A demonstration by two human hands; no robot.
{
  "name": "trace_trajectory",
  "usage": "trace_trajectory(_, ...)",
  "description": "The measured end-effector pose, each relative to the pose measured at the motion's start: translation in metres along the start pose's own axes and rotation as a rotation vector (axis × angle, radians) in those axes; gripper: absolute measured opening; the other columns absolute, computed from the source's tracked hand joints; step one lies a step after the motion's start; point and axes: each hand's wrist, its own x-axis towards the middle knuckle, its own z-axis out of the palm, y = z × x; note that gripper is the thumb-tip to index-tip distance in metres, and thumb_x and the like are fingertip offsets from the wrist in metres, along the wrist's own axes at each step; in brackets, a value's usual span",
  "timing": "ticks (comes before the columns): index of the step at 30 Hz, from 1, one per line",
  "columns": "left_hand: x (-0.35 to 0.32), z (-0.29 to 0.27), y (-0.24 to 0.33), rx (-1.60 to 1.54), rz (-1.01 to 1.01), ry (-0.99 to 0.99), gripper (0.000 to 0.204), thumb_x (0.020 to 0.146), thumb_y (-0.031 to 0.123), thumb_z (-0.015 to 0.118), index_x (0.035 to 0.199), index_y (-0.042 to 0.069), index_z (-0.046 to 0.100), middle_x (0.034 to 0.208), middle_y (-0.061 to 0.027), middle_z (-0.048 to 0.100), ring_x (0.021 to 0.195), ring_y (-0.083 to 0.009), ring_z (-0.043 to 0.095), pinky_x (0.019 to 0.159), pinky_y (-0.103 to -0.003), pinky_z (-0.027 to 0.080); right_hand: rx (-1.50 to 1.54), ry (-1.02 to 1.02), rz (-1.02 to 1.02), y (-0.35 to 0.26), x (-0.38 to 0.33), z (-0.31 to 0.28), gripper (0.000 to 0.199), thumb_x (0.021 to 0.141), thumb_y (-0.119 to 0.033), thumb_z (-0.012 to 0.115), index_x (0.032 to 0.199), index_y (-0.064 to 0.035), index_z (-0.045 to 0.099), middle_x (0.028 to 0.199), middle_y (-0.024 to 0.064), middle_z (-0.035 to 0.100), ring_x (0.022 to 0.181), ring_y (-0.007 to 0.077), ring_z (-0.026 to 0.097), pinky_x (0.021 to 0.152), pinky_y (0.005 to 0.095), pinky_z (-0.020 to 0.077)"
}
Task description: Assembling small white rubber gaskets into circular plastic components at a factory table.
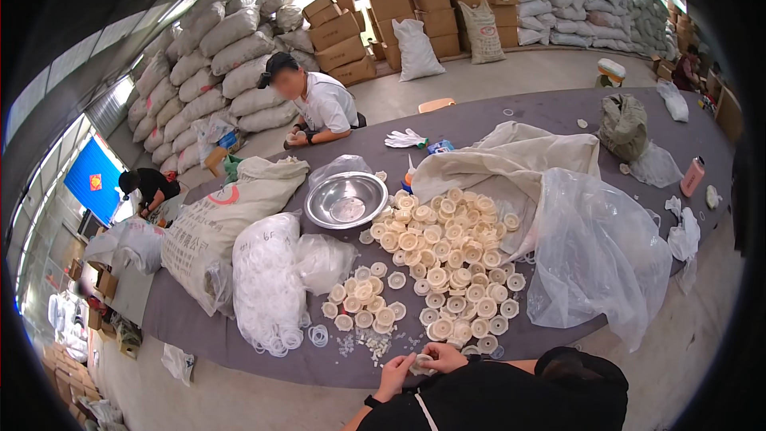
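At the near table edge, my left hand (pixel 394 375) and my right hand (pixel 445 357) meet with fingers closed on a cream round plastic part (pixel 421 365). Its details are partly covered by my fingertips. Just beyond lies a big heap of similar cream ridged round parts (pixel 451 247), spilling from an open woven sack (pixel 511 156). To the left is a smaller group of these parts (pixel 364 297). Small white pieces (pixel 377 345) and tiny clear bits (pixel 345 345) are scattered between that group and my hands.
A steel bowl (pixel 345 199) stands beyond the small group. Left are a bag of white rings (pixel 270 283) and a full woven sack (pixel 227 223); right, a clear plastic bag (pixel 594 247) and a pink bottle (pixel 692 176). A person (pixel 319 104) sits across the table (pixel 383 132).
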Motion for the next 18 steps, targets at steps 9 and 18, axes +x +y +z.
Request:
trace_trajectory(9, 0.001, 0.004, -0.005, -0.057, 0.024, 0.026, 0.026, 0.081, 0.028, 0.056, 0.08, 0.003, 0.06, 0.069, 0.0009, 0.056, 0.058, -0.0054, 0.049, 0.052, -0.018, 0.038, -0.031, 0.002, 0.025, 0.004, 0.002, -0.002, 0.022, 0.074, -0.01, 0.063, 0.089, -0.0014, 0.05, 0.076, 0.0007, 0.054, 0.067, 0.0059, 0.05, 0.058, 0.0202, 0.0411)
trace_trajectory(18, 0.008, -0.005, -0.014, -0.15, -0.261, -0.106, 0.04, 0.084, 0.038, 0.047, 0.094, 0.0, 0.058, 0.082, -0.0057, 0.059, 0.073, -0.013, 0.058, 0.058, -0.023, 0.047, -0.14, 0.038, 0.069, -0.002, 0.001, -0.003, 0.023, 0.072, -0.012, 0.065, 0.087, -0.0018, 0.051, 0.074, 0.0006, 0.055, 0.065, 0.0061, 0.05, 0.057, 0.021, 0.0418)
